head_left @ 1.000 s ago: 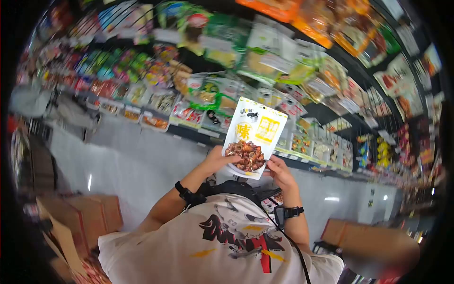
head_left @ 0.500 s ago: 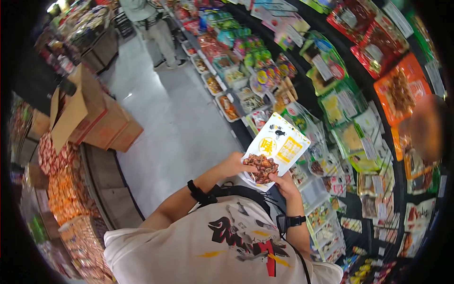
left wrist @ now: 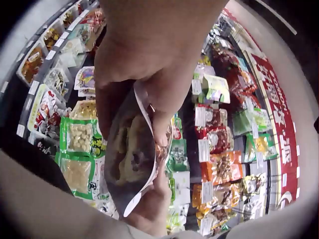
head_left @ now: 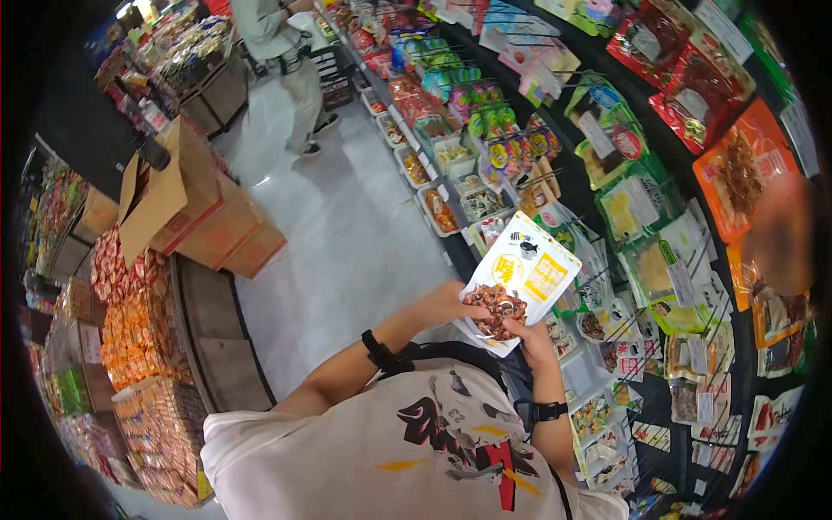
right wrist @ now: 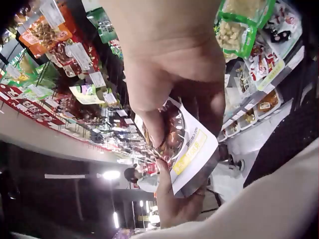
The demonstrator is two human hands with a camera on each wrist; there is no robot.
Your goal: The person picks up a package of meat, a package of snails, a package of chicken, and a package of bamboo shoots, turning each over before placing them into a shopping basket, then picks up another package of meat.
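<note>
Cardboard boxes (head_left: 195,217) on floor at far left, beside low display of orange packets (head_left: 130,334). Second person (head_left: 277,52) stands up aisle.

Left hand (head_left: 446,303) pinches snack pouch (head_left: 520,277) at its lower left edge, thumb on front, fingers behind. Pouch held upright, slightly tilted, between both hands at chest height, facing person.

Right hand (head_left: 529,334) grips pouch's bottom right corner, thumb on printed front; fingers probably curled behind, partly hidden.

Shelves (head_left: 659,260) of hanging packets fill right side, just behind pouch.

Snack pouch (left wrist: 132,154) pinched between both hands (left wrist: 149,64), before stocked shelves (left wrist: 219,129).
</note>
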